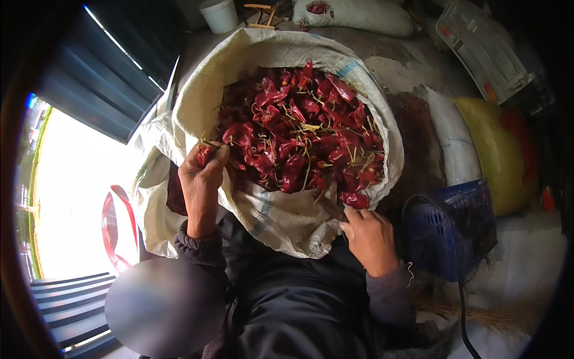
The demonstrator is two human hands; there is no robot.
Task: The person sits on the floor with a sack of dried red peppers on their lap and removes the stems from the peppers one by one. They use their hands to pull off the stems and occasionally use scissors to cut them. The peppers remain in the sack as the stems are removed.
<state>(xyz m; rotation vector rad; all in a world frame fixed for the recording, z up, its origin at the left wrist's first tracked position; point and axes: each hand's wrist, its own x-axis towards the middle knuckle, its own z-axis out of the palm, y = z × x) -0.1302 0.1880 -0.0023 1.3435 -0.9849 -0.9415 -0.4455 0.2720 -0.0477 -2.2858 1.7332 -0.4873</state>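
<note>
A large white woven sack (382,107) stands before me, its rim rolled outward. Dried red chili peppers (293,128) with pale stems fill it. At the sack's left rim, my left hand (203,173) pinches a single red chili pepper (204,155) between thumb and fingers, stem side up. By the near right rim, my right hand (368,236) is closed around a knife (330,208), whose dark blade points left over the sack's edge; the handle is mostly hidden in my palm. One glossy chili pepper (354,199) lies just beyond those fingers.
To the right stand a blue plastic crate (445,233) with a black cable, a yellow sack (493,155) and a white sack (454,137). A white bucket (219,16) and another full sack (359,17) are at the back. Bright light enters through an opening at left.
</note>
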